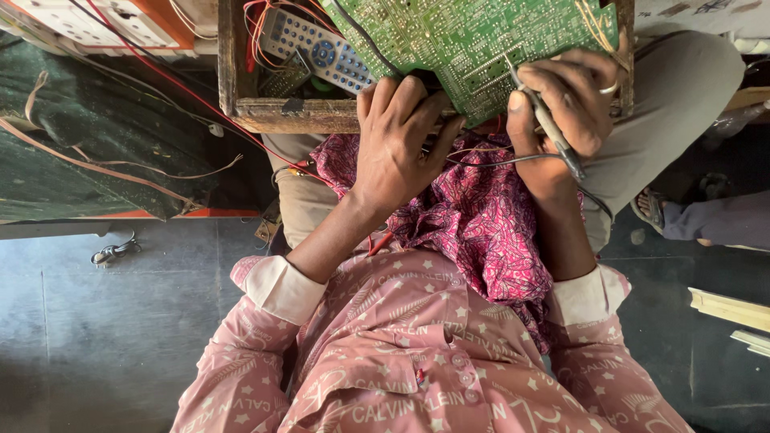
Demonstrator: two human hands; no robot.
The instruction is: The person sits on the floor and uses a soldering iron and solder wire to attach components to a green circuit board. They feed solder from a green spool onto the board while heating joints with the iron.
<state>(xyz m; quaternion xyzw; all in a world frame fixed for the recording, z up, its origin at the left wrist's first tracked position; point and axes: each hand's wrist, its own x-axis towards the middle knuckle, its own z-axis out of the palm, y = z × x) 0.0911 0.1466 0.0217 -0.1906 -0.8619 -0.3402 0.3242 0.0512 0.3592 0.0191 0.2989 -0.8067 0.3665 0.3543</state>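
A green circuit board rests tilted over a wooden box at the top. My left hand grips the board's near edge, fingers curled under it. My right hand holds a thin grey probe-like tool with a dark cord, its upper end against the board; a ring is on one finger. A pink patterned cloth lies across my lap below both hands.
A grey remote control and tangled red and orange wires lie inside the box. A dark green cloth with straps lies at left. Another person's sandalled foot is at right. Wooden strips lie on the dark floor.
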